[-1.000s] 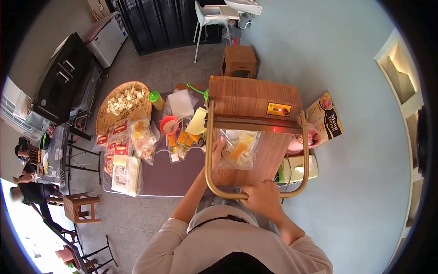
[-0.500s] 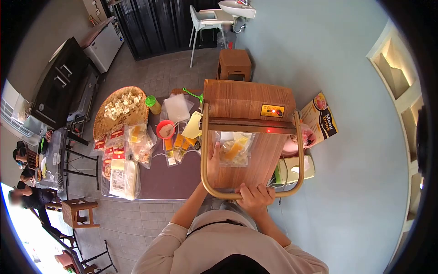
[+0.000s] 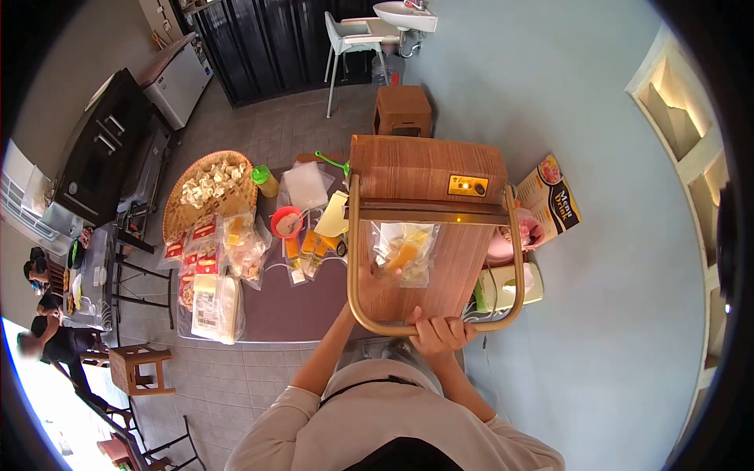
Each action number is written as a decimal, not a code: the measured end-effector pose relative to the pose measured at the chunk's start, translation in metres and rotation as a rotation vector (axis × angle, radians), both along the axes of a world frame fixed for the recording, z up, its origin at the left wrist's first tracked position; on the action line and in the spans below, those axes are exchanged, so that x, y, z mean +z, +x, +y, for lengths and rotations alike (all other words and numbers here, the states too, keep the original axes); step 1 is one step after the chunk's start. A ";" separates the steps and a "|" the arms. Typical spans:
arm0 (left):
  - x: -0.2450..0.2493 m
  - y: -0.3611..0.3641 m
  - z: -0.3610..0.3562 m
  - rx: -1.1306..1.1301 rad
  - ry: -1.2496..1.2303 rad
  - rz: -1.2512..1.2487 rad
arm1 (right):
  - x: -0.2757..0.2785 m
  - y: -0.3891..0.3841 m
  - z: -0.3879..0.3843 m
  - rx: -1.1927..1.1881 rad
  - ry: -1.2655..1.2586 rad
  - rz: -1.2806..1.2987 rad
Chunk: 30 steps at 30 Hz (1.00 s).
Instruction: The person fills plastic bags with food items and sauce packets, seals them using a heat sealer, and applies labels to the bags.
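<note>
A wood-grain sealing machine (image 3: 428, 169) with a gold bar handle (image 3: 355, 259) stands at the table's right end, a small lamp on its panel glowing amber. My right hand (image 3: 441, 333) is wrapped round the front of the bar. A clear plastic bag (image 3: 418, 276) with pale pieces and an orange packet inside lies flat on the machine's board, its top edge right at the sealing bar. At the bag's lower left is my left hand (image 3: 377, 284), slightly blurred, fingers stretched out toward the bag and holding nothing.
Left of the machine, the table (image 3: 310, 310) carries a woven tray (image 3: 177, 208) of pale pieces, filled bags (image 3: 243, 251), a red bowl (image 3: 287, 223) and a green-capped bottle (image 3: 265, 182). A menu board (image 3: 554, 200) stands at right. People sit far left.
My left hand has moved from the bag's left edge down toward its lower left corner. The machine's lamp has turned from red to amber. My right hand stays on the bar.
</note>
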<state>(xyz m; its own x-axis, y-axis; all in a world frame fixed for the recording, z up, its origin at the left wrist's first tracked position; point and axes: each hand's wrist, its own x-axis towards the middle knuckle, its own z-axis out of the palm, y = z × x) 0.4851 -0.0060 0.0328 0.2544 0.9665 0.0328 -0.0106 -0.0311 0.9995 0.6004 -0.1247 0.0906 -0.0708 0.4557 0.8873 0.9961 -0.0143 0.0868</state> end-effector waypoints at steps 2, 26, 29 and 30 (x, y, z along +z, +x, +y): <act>-0.034 -0.008 0.005 -0.161 0.095 0.339 | -0.003 -0.002 0.000 0.006 0.032 0.022; 0.002 -0.008 0.007 -0.307 -0.482 -0.191 | -0.025 -0.002 -0.012 0.064 -0.039 0.077; 0.009 -0.008 0.006 -0.312 -0.443 -0.202 | -0.018 -0.003 -0.012 0.058 -0.040 0.086; 0.013 -0.007 0.002 -0.312 -0.443 -0.203 | -0.010 -0.002 -0.012 0.074 -0.062 0.098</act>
